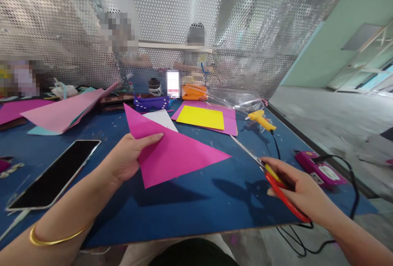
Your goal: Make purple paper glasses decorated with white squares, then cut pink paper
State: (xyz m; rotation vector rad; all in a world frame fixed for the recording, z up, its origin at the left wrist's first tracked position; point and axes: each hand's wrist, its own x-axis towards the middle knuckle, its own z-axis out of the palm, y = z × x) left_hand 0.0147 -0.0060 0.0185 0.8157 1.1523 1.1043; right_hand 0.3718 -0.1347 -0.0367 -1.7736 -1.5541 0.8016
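A sheet of bright magenta paper with pointed corners is pinched in my left hand, thumb on top, held above the blue table. My right hand grips a pair of scissors with red and yellow handles. Their blades look nearly closed and point away to the upper left, apart from the paper's right tip. Behind the magenta paper, a white sheet shows in part. Further back, a yellow sheet lies on purple paper.
A yellow glue gun and a magenta power strip with black cords lie right. A phone with a cable lies left, near pink sheets. A blue pouch stands before the perforated metal screen; people sit beyond it.
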